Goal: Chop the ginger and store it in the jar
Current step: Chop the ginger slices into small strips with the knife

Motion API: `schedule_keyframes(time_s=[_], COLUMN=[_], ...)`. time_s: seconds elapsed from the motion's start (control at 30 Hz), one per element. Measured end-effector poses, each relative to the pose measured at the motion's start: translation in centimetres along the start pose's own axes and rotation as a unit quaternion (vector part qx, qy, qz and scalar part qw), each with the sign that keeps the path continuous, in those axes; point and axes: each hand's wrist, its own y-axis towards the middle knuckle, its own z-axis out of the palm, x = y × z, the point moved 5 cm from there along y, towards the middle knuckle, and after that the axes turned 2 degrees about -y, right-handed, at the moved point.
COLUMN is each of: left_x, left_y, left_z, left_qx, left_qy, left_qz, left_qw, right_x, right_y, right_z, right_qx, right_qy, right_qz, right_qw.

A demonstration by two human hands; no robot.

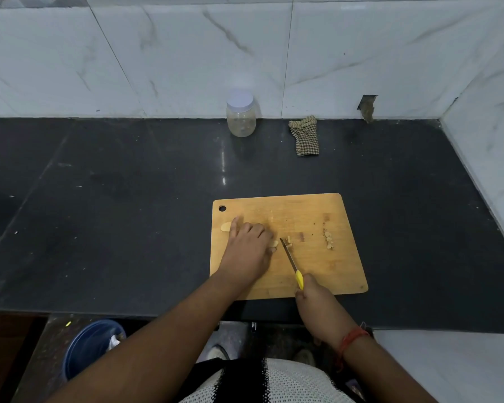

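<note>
A wooden cutting board (pixel 309 274) lies on the black counter. My left hand (pixel 249 245) holds a piece of ginger (pixel 273 243) down on the board; its cut end shows at my fingertips. Another ginger piece (pixel 225 227) peeks out left of that hand. My right hand (pixel 312 295) grips the yellow handle of a small knife (pixel 291 261), whose blade tip sits just right of the held ginger. Cut bits (pixel 288 241) lie by the blade, and a small pile of chopped ginger (pixel 328 239) rests further right. A clear jar (pixel 241 116) with a white lid stands at the back wall, lid on.
A checked cloth (pixel 305 136) lies right of the jar near the wall. The tiled wall turns a corner at the far right (pixel 477 135). A blue bucket (pixel 89 347) stands on the floor below the counter's front edge.
</note>
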Motion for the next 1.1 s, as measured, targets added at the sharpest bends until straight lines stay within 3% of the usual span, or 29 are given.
schedule_keyframes(time_s=[0.17, 0.37, 0.57, 0.67, 0.93, 1.1], left_x=[0.5, 1.0, -0.6, -0.7, -0.1, -0.2], left_y=[-2.4, -4.0, -3.8, -3.9, -4.3, -4.6], left_z=[0.1, -0.6, 0.9, 1.9, 2.6, 2.7], left_qx=[-0.070, -0.110, -0.030, 0.009, 0.018, 0.024], left_qy=[-0.012, 0.016, 0.064, 0.088, 0.085, 0.081], left_qz=[0.028, -0.003, 0.102, 0.097, 0.097, 0.087], left_qw=[0.997, 0.994, 0.992, 0.991, 0.991, 0.993], right_x=[0.5, 0.8, 1.0, 1.3, 1.6, 0.8], right_y=[0.0, -0.7, -0.7, -0.4, 1.0, 0.2], right_z=[-0.3, -0.8, -0.5, -0.2, 0.8, 1.1], right_qx=[0.004, 0.014, 0.017, 0.019, 0.038, 0.023], right_qy=[0.004, 0.013, -0.003, -0.014, -0.054, -0.096], right_qz=[0.004, 0.021, 0.032, 0.039, 0.069, 0.037], right_qw=[1.000, 1.000, 0.999, 0.999, 0.995, 0.994])
